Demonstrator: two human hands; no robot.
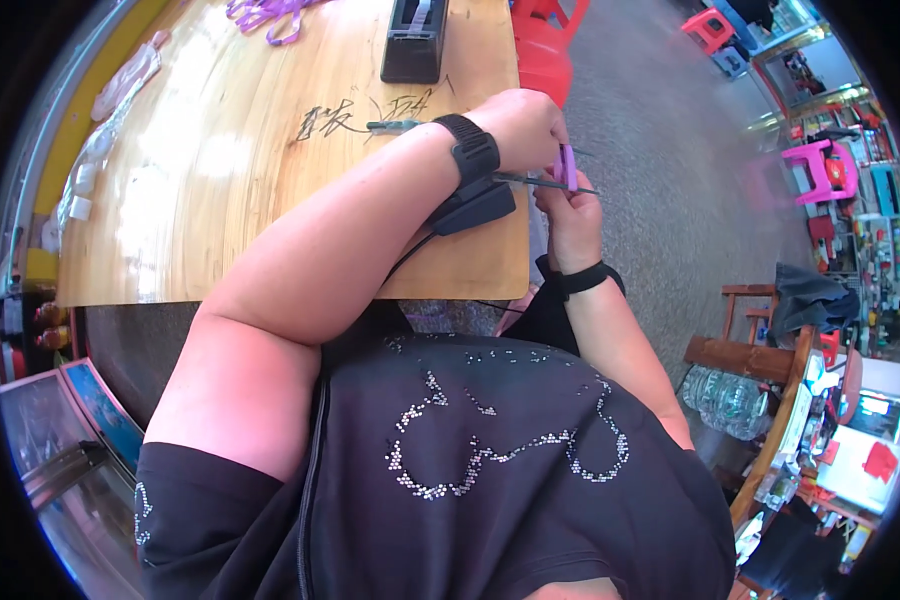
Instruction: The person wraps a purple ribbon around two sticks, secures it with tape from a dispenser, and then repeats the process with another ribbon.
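Past the right edge of the wooden table, my left hand reaches across with its fingers closed on a purple ribbon. Just below it, my right hand pinches the lower part of the same ribbon. The ribbon crosses a thin dark rod that sticks out beyond the table; whether they touch I cannot tell. A black corded device lies at the table's edge under my left wrist, beside the rod. My left wrist wears a black watch, my right a black band.
A black tape dispenser and a pen are on the table, near handwritten marks. More purple ribbons lie at the far side. A red chair stands against the right edge. Farther right are a pink stool and packed bottles.
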